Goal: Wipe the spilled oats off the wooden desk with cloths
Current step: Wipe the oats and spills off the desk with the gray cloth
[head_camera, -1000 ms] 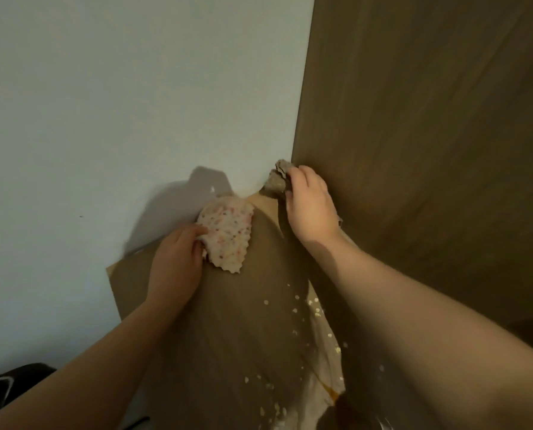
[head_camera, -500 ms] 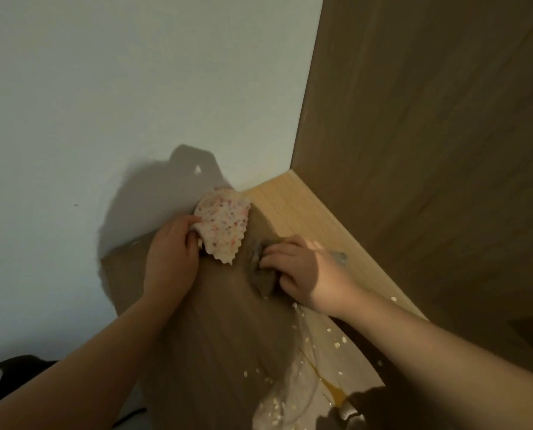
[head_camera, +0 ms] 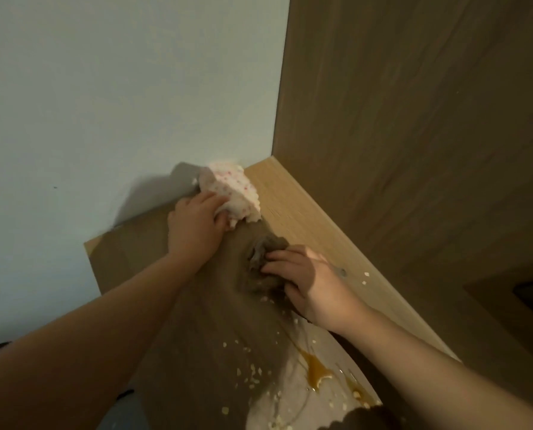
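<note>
Head view, single cam.

1. L hand (head_camera: 197, 226) – qty 1. Fingers curled and close together over the near edge of the dotted cloth, gripping it bunched; thumb not visible. Forearm comes in from lower left.
2. Dotted cloth (head_camera: 235, 189) – qty 1. White w/ red dots, scalloped edge. Sits at the far end of the desk, up against the wall (head_camera: 119, 88), near the corner w/ the side panel.
3. R hand (head_camera: 310, 283) – qty 1. Fingers bent at the knuckles, packed side by side, tips dug into the grey cloth; thumb hidden, can't tell its position.
4. Grey cloth (head_camera: 260, 262) – qty 1. Crumpled, dark, flat on the desk under R fingertips, just beside L wrist, apart from the dotted cloth.
5. Wooden desk (head_camera: 290, 206) – qty 1. Light wood; far right strip lit, the rest in shadow.
6. Oats (head_camera: 252, 372) – loose flakes, too many to count. Most lie on the near part of the desk below R hand; 2 flakes sit apart close to the panel, right of R hand.
7. Amber puddle (head_camera: 316, 369) – qty 1, w/ thin streaks, near edge, among the oats, on a pale patch (head_camera: 290, 397); cloth or paper, can't tell.
8. Side panel (head_camera: 414, 119) – qty 1, dark wood, upright along the desk's right side.
</note>
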